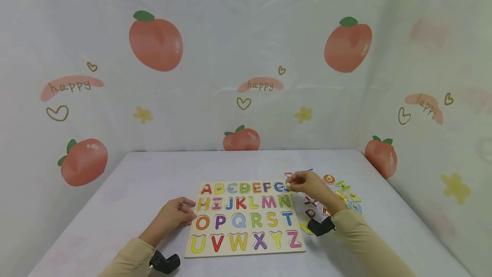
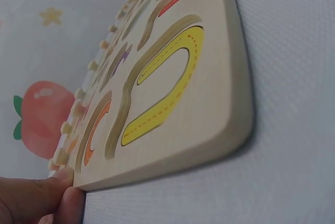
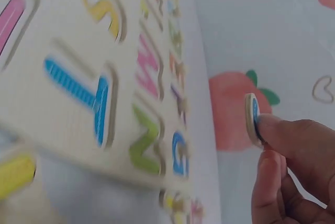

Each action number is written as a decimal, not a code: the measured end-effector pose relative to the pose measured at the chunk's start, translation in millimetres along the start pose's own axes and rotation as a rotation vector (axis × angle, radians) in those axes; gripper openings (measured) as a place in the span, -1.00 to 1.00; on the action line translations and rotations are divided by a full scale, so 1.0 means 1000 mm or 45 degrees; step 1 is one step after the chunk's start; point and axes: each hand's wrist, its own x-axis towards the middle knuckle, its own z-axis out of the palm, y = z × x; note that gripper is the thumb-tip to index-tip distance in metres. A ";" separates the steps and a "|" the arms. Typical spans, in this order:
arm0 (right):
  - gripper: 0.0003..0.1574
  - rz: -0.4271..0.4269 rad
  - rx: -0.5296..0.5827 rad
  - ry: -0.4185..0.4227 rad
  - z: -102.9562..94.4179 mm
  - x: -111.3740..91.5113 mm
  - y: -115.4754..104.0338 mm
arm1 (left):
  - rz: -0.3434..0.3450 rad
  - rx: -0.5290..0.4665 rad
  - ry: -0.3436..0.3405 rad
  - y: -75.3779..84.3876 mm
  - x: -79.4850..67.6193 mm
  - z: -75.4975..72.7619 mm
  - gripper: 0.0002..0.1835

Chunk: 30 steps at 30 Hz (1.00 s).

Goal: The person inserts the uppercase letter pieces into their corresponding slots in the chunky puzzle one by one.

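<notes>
A wooden alphabet board [image 1: 246, 253] lies flat on the table, with coloured letters in rows. My right hand [image 1: 313, 186] is just above its far right corner and pinches a small blue letter piece [image 3: 253, 119] between thumb and fingertips. That piece is edge-on in the right wrist view, so which letter it is cannot be told. Along the board's left edge, my left hand [image 1: 173, 215] holds the side near the H and O, its thumb [image 2: 63, 177] at the rim. Knobbed pieces fill the top row, and the H piece [image 1: 203, 203] and I piece [image 1: 217, 203] sit below.
Loose letter pieces lie scattered right of the board, partly under my right forearm, among them an orange O [image 1: 329, 178] and a blue O-shaped one [image 1: 354, 206]. A white fabric backdrop [image 1: 200, 110] with printed fruit rises behind the table and at its sides.
</notes>
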 end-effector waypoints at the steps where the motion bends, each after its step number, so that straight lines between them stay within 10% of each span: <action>1: -0.79 -0.016 0.008 0.006 0.003 0.001 -0.005 | -0.002 -0.003 0.000 0.000 0.000 0.000 -0.58; 30: -0.91 -0.062 0.005 -0.167 0.127 0.034 -0.082 | 0.031 -0.030 0.008 -0.001 -0.001 0.001 -0.60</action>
